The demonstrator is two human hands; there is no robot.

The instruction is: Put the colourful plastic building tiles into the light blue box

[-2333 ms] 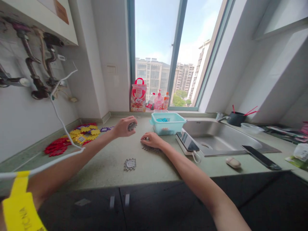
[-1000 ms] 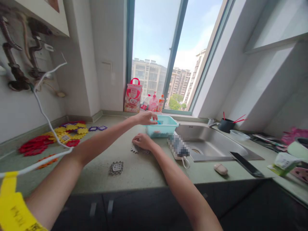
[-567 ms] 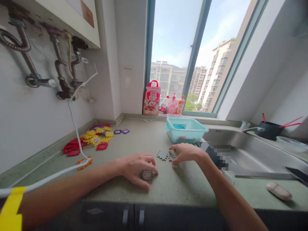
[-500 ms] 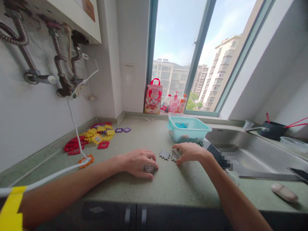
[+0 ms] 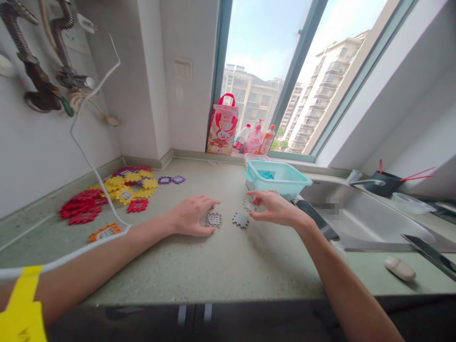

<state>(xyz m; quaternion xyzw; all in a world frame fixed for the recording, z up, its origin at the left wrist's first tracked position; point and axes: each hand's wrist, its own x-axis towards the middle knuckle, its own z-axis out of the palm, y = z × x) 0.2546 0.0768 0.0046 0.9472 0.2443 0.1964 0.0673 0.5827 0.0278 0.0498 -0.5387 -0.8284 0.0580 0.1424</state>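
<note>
My left hand [image 5: 191,214] lies on the green countertop [image 5: 221,261], fingers spread, its thumb and fingertips beside a grey toothed puzzle tile [image 5: 214,219]. A second grey tile [image 5: 241,219] lies just right of it. My right hand [image 5: 272,208] hovers a little above the counter and pinches a third grey tile [image 5: 249,204] between thumb and fingers. Just behind that hand stands a teal plastic tub [image 5: 278,178] with blue pieces inside.
Red, yellow, purple and orange tiles [image 5: 110,194] lie at the left by the wall. A white cable [image 5: 85,156] hangs over them. A steel sink [image 5: 366,221], a dark phone-like slab [image 5: 427,249], a small beige object [image 5: 399,268] and bottles [image 5: 254,140] on the sill are on the right.
My left hand slid a grey tile forward along the counter toward the other two. My right hand lifted one grey tile off the counter. The camera moved closer and tilted.
</note>
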